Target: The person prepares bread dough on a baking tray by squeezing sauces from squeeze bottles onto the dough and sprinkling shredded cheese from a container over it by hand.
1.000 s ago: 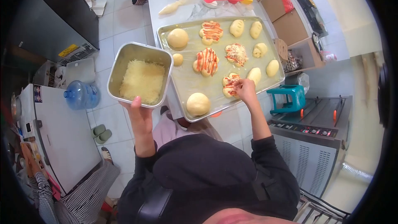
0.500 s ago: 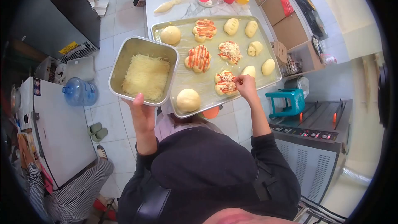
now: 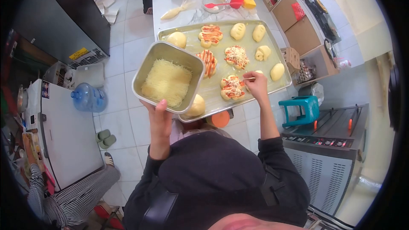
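one square tin (image 3: 174, 52) of pale shreds (image 3: 167, 82) is gripped by the left hand (image 3: 159, 117) beside the tray (image 3: 215, 103); the right hand (image 3: 257, 86), its grasp unclear, curls beside a sauce-striped bun (image 3: 232, 88).

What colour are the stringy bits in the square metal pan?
The stringy bits in the pan are pale yellow; the head view shows them best.
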The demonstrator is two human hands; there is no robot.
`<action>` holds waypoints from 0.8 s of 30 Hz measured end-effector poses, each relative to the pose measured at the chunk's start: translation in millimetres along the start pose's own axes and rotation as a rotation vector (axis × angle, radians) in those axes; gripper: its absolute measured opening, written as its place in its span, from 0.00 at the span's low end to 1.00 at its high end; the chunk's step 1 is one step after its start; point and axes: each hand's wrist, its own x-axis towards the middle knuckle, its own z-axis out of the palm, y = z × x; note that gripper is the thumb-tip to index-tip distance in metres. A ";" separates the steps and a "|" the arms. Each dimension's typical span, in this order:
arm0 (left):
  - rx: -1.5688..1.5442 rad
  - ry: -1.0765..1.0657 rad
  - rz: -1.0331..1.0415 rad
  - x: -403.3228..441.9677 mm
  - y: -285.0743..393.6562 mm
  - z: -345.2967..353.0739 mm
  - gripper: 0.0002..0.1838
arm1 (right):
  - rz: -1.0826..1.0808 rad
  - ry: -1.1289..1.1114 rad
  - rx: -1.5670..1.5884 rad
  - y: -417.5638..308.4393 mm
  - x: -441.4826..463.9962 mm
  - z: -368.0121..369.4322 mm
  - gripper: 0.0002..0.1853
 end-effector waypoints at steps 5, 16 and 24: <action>0.114 -0.110 0.041 -5.1 -26.8 9.6 0.48 | -0.135 -0.240 0.370 -105.0 -18.3 -39.7 0.11; 0.238 -0.268 -0.092 -22.2 -48.2 40.8 0.60 | -0.515 -0.607 -0.364 -133.4 -44.0 39.2 0.13; 0.127 -0.253 -0.140 -16.3 -55.9 39.2 0.56 | -0.229 -0.689 0.181 -129.2 -21.3 3.6 0.11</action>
